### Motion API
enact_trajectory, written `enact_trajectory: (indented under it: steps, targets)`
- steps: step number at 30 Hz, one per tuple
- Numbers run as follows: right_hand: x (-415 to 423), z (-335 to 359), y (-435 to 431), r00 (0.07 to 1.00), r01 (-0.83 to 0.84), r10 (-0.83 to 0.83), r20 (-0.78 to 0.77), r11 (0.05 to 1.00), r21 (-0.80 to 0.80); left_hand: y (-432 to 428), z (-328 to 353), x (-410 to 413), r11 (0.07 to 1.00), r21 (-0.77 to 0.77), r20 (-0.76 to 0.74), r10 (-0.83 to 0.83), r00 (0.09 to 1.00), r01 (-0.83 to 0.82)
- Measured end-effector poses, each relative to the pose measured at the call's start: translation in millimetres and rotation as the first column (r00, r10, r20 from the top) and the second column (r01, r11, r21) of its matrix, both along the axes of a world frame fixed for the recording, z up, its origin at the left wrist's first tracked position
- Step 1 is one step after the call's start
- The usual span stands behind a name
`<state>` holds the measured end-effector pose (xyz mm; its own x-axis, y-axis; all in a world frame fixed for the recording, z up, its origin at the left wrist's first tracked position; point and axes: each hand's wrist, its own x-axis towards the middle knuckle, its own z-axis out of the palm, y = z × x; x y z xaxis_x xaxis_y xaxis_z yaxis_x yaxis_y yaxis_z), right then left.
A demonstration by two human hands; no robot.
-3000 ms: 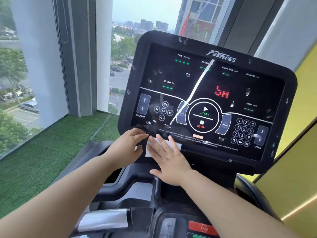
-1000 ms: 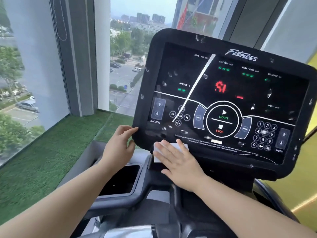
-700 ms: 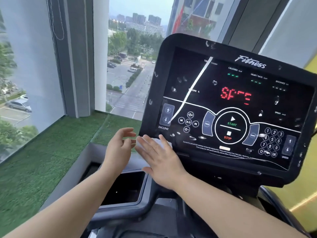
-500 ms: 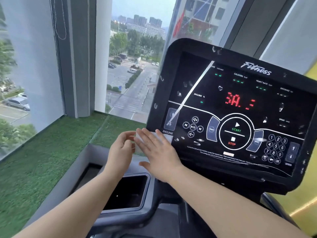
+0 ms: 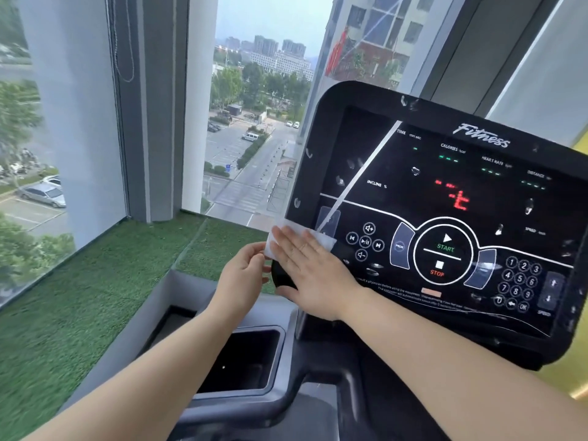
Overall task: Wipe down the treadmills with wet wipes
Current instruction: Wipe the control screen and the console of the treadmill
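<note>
R hand point(image 5: 309, 269) presses wipe point(image 5: 323, 239) (L hand point(image 5: 242, 275) pinches).

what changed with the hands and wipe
The right hand, flat on the wet wipe, slid it left and up from the bottom edge of the console to its left edge by the incline buttons. The left hand came off the console to the wipe's corner. Right palm stayed flat.

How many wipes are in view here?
1: a white wipe pressed flat by the right hand on the console's left edge, left hand holding its corner. Others may be hidden.
</note>
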<state>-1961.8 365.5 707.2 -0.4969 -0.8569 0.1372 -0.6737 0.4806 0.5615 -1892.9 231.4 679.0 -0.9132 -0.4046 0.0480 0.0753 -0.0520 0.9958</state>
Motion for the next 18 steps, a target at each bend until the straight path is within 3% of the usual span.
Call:
enact_trajectory:
  steps: [4,9,13,18]
  targets:
    - [-7,7,6,0.998,-0.054,0.055,-0.007,0.996,0.078,-1,3,0,1.000,-0.017,0.011,0.003,1.000,-0.002]
    - [-1,18,2,1.000,0.018,-0.018,0.000,0.997,0.077,1,6,-2,1.000,-0.017,0.014,0.008,1.000,-0.008]
    - [1,22,5,0.998,-0.013,0.004,0.059,0.990,0.139,9,19,7,0.992,-0.122,0.000,0.018,1.000,-0.018]
    - [-4,48,1,0.997,0.065,-0.067,0.030,0.996,0.069,17,40,8,0.989,-0.140,-0.018,0.048,0.999,-0.050]
